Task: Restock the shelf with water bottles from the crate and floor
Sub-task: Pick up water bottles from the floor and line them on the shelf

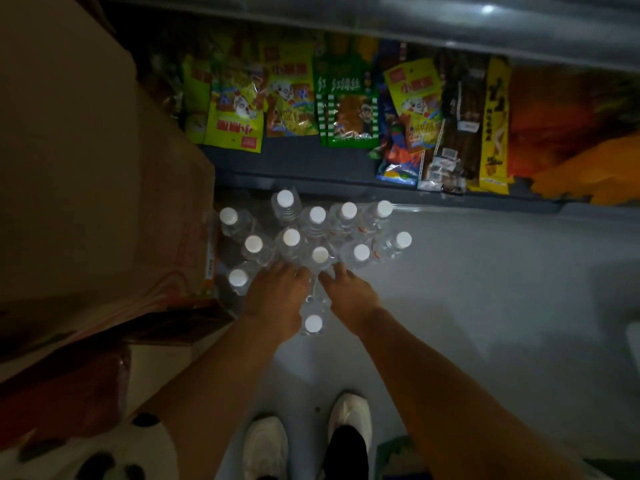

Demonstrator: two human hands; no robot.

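Observation:
Several clear water bottles with white caps point(318, 214) stand in a cluster on the grey floor in front of the low shelf edge point(311, 190). My left hand point(277, 292) and my right hand point(349, 294) reach down side by side into the near part of the cluster, fingers spread on the bottles there. One bottle point(313, 323) stands between my wrists, nearest to me. My fingertips are hidden among the bottles, so any grip is unclear.
Large cardboard boxes point(86, 168) are stacked at the left, right beside the bottles. Snack packets point(287, 95) lie on the shelf behind. Bare grey floor point(485, 289) stretches to the right. My shoes point(349, 415) stand below.

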